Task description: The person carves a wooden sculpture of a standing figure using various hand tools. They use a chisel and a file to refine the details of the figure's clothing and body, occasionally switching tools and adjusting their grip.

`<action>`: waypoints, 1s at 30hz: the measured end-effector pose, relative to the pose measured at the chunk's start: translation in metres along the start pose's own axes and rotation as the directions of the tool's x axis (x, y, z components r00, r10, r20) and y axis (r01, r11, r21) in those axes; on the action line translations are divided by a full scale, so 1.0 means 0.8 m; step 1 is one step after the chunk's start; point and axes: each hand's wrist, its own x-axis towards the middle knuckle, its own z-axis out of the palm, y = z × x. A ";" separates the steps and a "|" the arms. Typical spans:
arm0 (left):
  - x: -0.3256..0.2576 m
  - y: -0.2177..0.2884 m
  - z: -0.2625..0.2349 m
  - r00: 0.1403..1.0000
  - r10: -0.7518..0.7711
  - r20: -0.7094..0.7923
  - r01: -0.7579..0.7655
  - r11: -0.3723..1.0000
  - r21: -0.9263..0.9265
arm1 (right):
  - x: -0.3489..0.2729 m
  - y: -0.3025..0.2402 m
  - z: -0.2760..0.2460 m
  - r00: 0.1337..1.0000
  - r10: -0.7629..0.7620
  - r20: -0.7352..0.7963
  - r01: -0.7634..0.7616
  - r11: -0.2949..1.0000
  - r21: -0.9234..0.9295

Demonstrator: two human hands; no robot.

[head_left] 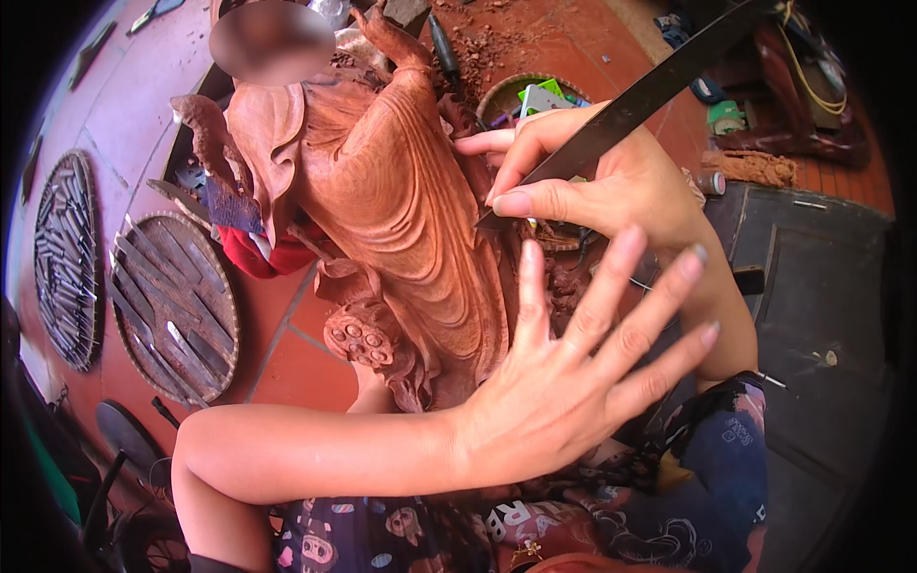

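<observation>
A carved reddish-brown wooden statue (411,220) of a robed figure leans across the middle, its raised arm at the top. Carved seed-pod and leaf shapes (363,334) stand out by its lower left side. Between thumb and fingers, my right hand (621,172) grips a long flat dark blade (659,72). The blade's slanted tip points down at the statue's right edge; whether it touches the wood I cannot tell. My left hand (573,372) is open with fingers spread, in front of the statue's lower right side and below the blade tip, holding nothing.
Two round woven trays at left hold carving tools: one with many dark chisels (69,258), one with flat blades (177,306). Red cloth (263,253) lies beside the statue. Wood chips (497,43) and a small basket (506,95) sit behind it. A dark panel (821,286) lies at right.
</observation>
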 end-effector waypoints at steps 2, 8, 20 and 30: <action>0.001 -0.007 -0.001 0.998 -0.044 -0.039 0.045 0.999 0.015 | 0.002 -0.009 0.001 0.996 0.087 0.021 -0.087 0.996 -0.021; 0.003 -0.013 -0.007 0.988 -0.136 -0.071 0.131 0.989 -0.072 | 0.006 0.009 0.006 0.990 -0.131 0.060 0.142 0.959 -0.245; 0.002 -0.023 -0.018 0.992 -0.118 -0.034 0.114 0.989 -0.089 | 0.008 -0.011 0.007 0.990 0.112 0.082 -0.118 0.990 0.073; 0.016 -0.036 -0.015 0.989 -0.096 -0.116 0.089 0.994 -0.067 | 0.011 -0.013 0.012 0.928 0.373 -0.011 -0.354 0.888 0.294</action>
